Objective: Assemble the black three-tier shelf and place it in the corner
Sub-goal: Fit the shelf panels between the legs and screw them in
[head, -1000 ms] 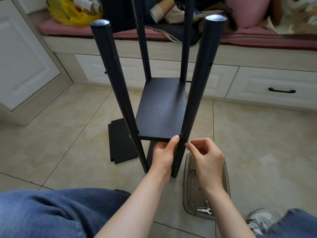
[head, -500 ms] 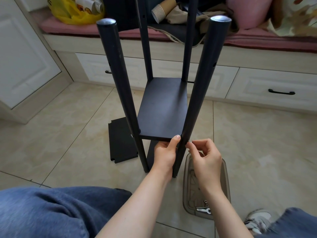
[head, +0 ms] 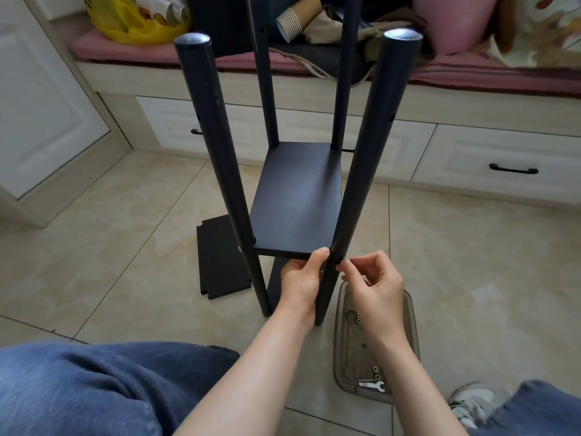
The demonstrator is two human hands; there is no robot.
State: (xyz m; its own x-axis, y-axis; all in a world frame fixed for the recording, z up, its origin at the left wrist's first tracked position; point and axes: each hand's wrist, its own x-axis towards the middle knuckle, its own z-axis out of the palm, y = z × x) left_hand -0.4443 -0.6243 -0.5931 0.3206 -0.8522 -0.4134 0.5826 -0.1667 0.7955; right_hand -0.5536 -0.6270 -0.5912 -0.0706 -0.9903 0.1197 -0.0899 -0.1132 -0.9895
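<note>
left hand grips the shelf board corner; right hand pinches a screw at the near right post; next it likely needs threading in straight.

Black runs through the job I am steering from afar: the shelf board, its four posts and the spare panel on the floor, the near posts topped by silver-grey caps. The floor is beige tile with cloudy marbling. A smoky grey tray carries a silver wrench; a silver screw glints at the right post. Blue jeans fill the foreground beside a white-and-grey sneaker. Behind, cream drawers with black handles, a rose-pink cushion, a yellow bag and a brown ribbed cup.
</note>
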